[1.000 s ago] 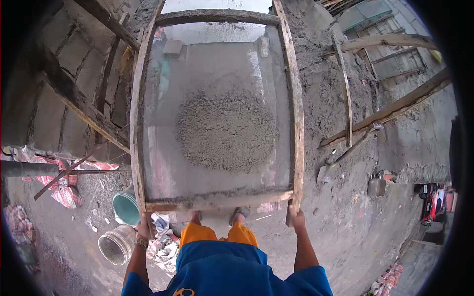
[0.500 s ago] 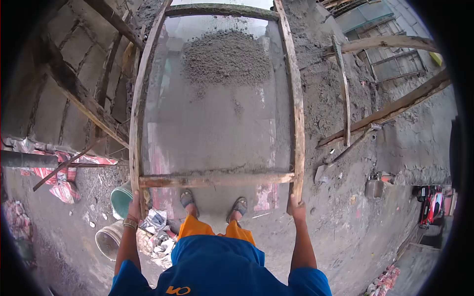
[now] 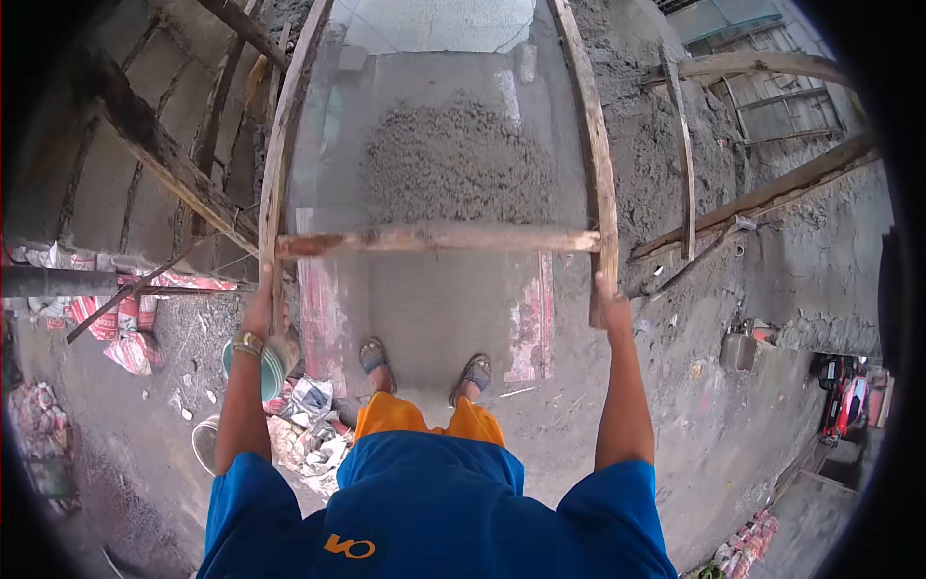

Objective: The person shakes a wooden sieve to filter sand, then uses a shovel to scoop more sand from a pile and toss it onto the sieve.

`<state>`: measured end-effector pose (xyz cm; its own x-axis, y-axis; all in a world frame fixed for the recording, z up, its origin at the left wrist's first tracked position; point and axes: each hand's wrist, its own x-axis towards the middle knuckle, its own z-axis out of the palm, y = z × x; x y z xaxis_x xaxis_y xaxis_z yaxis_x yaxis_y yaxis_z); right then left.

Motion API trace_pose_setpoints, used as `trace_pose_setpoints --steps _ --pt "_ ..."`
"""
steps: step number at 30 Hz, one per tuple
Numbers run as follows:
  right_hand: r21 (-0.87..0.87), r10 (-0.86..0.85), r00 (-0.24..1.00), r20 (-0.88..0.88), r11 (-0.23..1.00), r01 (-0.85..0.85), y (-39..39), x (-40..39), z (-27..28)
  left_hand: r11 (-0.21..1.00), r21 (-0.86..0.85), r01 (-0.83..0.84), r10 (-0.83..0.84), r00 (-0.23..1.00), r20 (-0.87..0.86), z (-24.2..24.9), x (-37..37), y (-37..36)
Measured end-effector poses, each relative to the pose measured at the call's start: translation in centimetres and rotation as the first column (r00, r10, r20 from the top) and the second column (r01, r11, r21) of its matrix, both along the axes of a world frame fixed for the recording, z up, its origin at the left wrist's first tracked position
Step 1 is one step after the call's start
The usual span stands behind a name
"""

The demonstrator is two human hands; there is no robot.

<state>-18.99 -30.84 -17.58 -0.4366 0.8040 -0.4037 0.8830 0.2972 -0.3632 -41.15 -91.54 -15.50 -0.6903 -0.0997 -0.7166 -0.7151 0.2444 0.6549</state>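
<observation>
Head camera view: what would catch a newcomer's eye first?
A long wooden frame dominates the middle, the person's left grip and right grip holding the near ends of its side rails. Between the rails shows a coarse grey mound. At the bottom, the blue shirt and, just above it, orange shorts stand out against grey ground.
</observation>
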Motion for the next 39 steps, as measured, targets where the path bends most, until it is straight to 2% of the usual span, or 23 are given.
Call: trace_pose_setpoints --steps 2,4,6,8,9,10,12,13,14,16,18,20,21,22,23,25,26,28,30,33,34,37,39 --pt "0.059 0.042 0.957 -0.287 0.998 -0.026 0.5 -5.1 8.8 0.993 0.036 0.115 -0.112 0.989 -0.093 7.5 -4.8 2.3" --pt "-0.053 -0.024 0.98 -0.198 0.999 0.014 0.0 -6.5 14.6 0.992 0.016 0.122 -0.121 0.99 -0.079 12.6 -6.7 3.6" --pt "-0.022 -0.016 0.977 -0.212 1.0 0.011 -0.6 -6.8 16.2 0.993 0.02 0.121 -0.118 0.989 -0.087 11.6 -5.2 3.2" --pt "0.012 0.011 0.967 -0.253 1.0 -0.008 -1.8 -2.4 10.7 0.992 0.059 0.111 -0.106 0.991 -0.086 7.5 -1.5 1.3" --pt "0.078 0.006 0.975 -0.224 0.997 0.012 -1.2 1.5 3.9 0.993 0.081 0.087 -0.082 0.995 -0.054 3.5 1.2 -0.9" --pt "0.007 0.002 0.985 -0.173 1.0 -0.001 -3.4 5.7 1.1 0.998 0.068 -0.02 0.019 1.0 0.015 -0.7 4.9 -3.2" --pt "-0.234 -0.079 0.929 -0.36 0.972 -0.008 -8.6 14.6 -4.0 0.961 0.238 -0.141 0.1 0.98 0.173 -8.6 13.2 -9.3" --pt "-0.371 -0.166 0.901 -0.4 0.928 0.007 -10.5 19.2 -6.4 0.969 0.207 -0.136 0.108 0.985 0.137 -10.5 18.1 -11.6" --pt "-0.489 -0.238 0.888 -0.393 0.872 0.017 -12.1 23.4 -7.9 0.966 0.152 -0.208 0.189 0.973 0.129 -11.4 22.7 -13.2" --pt "-0.484 -0.266 0.893 -0.364 0.873 0.062 -14.7 30.7 -9.9 0.919 0.258 -0.297 0.285 0.955 0.082 -11.9 30.5 -16.7" --pt "-0.505 -0.287 0.879 -0.382 0.861 0.061 -16.4 31.9 -7.5 0.943 0.243 -0.227 0.223 0.974 0.045 -9.8 33.0 -17.4" --pt "-0.408 -0.189 0.931 -0.311 0.912 0.048 -14.4 30.1 -9.4 0.947 0.227 -0.227 0.216 0.974 0.071 -11.9 31.0 -17.3" --pt "-0.471 -0.224 0.909 -0.351 0.881 0.035 -13.4 25.3 -8.2 0.967 0.172 -0.187 0.181 0.982 0.046 -11.8 27.0 -14.9" --pt "-0.342 -0.156 0.912 -0.379 0.939 0.018 -11.4 21.4 -9.5 0.97 0.161 -0.183 0.181 0.983 0.024 -14.0 22.8 -13.4" --pt "-0.378 -0.146 0.961 -0.233 0.925 0.049 -9.1 15.7 -7.8 0.976 0.164 -0.143 0.138 0.99 0.044 -11.4 16.6 -9.4" --pt "-0.117 -0.099 0.991 -0.092 0.989 0.088 -4.8 5.7 -5.1 0.996 -0.041 -0.08 0.082 0.995 0.055 -7.3 6.4 -3.6" --pt "-0.008 -0.014 0.993 -0.117 1.0 0.013 -2.9 1.1 -1.9 1.0 0.001 -0.019 0.019 1.0 0.0 -5.3 1.7 -2.3" --pt "-0.052 -0.042 0.961 -0.275 0.998 0.029 1.3 -5.2 4.0 0.995 0.057 0.079 -0.076 0.996 -0.053 3.6 -4.8 1.3" --pt "0.018 0.057 0.963 -0.263 0.998 -0.054 2.8 -9.4 10.9 0.992 0.01 0.122 -0.121 0.989 -0.087 9.1 -8.9 2.4" --pt "0.125 0.031 0.98 -0.197 0.992 -0.006 1.4 -8.9 12.1 0.993 0.017 0.115 -0.114 0.992 -0.062 10.6 -8.3 2.1" --pt "0.064 0.011 0.97 -0.244 0.998 0.005 0.4 -7.0 9.7 0.995 -0.004 0.104 -0.104 0.992 -0.07 9.1 -6.7 1.4" --pt "-0.022 -0.019 0.949 -0.315 1.0 0.013 -6.1 3.3 2.2 0.999 -0.022 0.025 -0.024 1.0 0.003 -1.1 2.1 -3.3" --pt "-0.331 -0.116 0.944 -0.31 0.944 0.007 -8.9 12.4 -3.7 0.989 0.127 -0.079 0.073 0.996 0.05 -7.5 10.5 -7.8"
